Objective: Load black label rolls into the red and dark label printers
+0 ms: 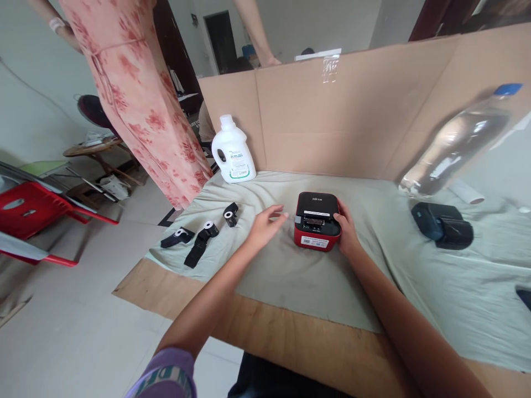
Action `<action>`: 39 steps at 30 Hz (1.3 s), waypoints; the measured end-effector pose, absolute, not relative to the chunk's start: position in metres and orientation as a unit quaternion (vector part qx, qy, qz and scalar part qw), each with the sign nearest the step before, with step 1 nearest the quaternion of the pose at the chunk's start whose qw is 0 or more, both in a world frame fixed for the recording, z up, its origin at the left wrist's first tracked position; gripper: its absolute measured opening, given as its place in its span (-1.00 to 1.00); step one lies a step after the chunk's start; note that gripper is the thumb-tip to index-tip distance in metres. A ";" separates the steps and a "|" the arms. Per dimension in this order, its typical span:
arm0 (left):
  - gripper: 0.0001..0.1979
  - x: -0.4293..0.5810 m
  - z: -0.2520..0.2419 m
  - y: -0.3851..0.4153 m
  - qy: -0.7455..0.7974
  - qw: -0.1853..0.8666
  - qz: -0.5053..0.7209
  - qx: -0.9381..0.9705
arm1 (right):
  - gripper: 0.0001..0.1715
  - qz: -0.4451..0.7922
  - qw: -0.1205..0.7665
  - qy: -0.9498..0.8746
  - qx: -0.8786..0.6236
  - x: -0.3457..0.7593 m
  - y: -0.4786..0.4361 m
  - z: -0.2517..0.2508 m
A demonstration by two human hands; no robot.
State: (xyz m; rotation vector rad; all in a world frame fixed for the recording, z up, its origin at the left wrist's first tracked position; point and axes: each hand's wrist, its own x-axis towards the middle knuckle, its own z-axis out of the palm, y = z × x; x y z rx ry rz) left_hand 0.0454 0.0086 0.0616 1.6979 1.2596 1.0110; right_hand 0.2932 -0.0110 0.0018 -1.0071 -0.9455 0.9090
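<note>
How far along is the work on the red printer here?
Early, it seems. Done: the red printer stands on the cloth, and three black rolls lie laid out to its left. In hand: the right hand holds the printer's right side; the left hand is open beside its left side. Left: all three rolls lie loose, none in a hand.

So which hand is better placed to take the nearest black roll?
Probably the left hand: it is open, free and nearer the roll. The right hand holds the printer.
</note>
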 end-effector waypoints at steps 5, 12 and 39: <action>-0.48 0.109 0.054 0.027 0.428 0.601 0.396 0.547 | -0.38 0.435 0.700 -0.397 -0.404 0.296 -0.008 -0.004; -0.30 0.100 0.029 0.036 0.394 0.687 0.383 0.475 | -0.35 0.452 0.700 -0.393 -0.388 0.298 -0.002 -0.004; -0.33 0.099 0.026 0.031 0.360 0.711 0.389 0.462 | -0.34 0.483 0.700 -0.368 -0.376 0.296 -0.007 -0.001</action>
